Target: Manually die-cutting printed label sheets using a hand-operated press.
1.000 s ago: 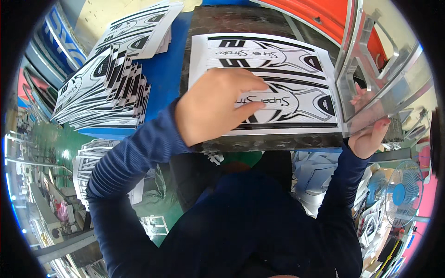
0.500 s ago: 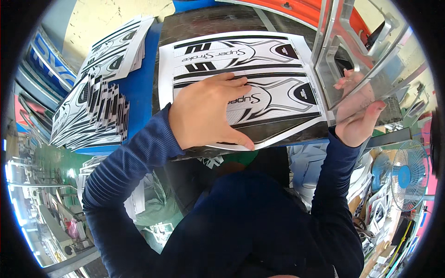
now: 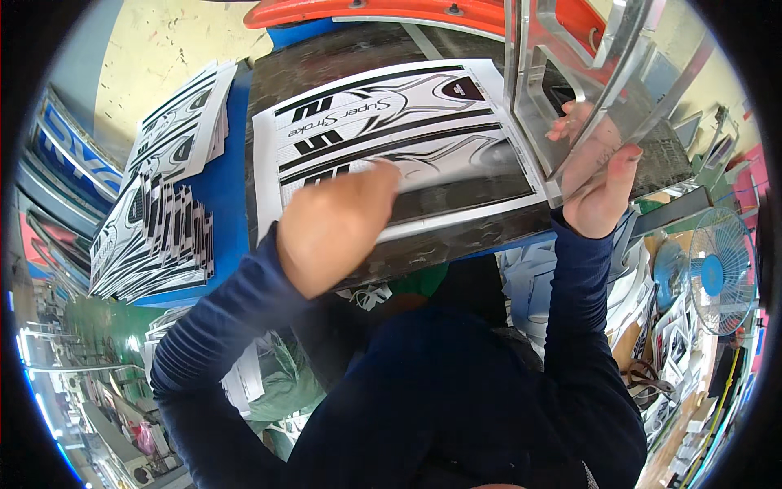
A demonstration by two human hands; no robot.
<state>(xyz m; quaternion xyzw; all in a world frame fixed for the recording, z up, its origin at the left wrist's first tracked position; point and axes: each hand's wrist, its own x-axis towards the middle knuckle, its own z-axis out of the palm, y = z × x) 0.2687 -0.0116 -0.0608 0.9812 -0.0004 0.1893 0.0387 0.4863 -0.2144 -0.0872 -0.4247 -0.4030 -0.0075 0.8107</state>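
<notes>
On the dark tabletop lies a white printed sheet (image 3: 265, 163) with black and grey graphics and a cut-out window along its near side. My left hand (image 3: 338, 224), blurred by motion, is closed over the near left part. It appears to grip a loose printed piece (image 3: 456, 159), whose smeared right end is raised over the window; the fingertips are hidden. At the sheet's right edge stands a clear plastic template (image 3: 521, 90) with large openings, tilted upright. My right hand (image 3: 599, 183) holds it, thumb on the near side and fingers showing through the plastic.
A fanned stack of printed pieces (image 3: 167, 220) lies on a blue surface (image 3: 232, 183) at the left. An orange curved frame (image 3: 366, 15) runs along the back. White paper scraps (image 3: 529, 285) hang below the table, and a blue fan (image 3: 713, 271) stands at the far right.
My left hand has gone from lying spread on the sheet to closed, slightly nearer and left. The near printed piece has lifted, baring more dark tabletop. My right hand stays at the template.
</notes>
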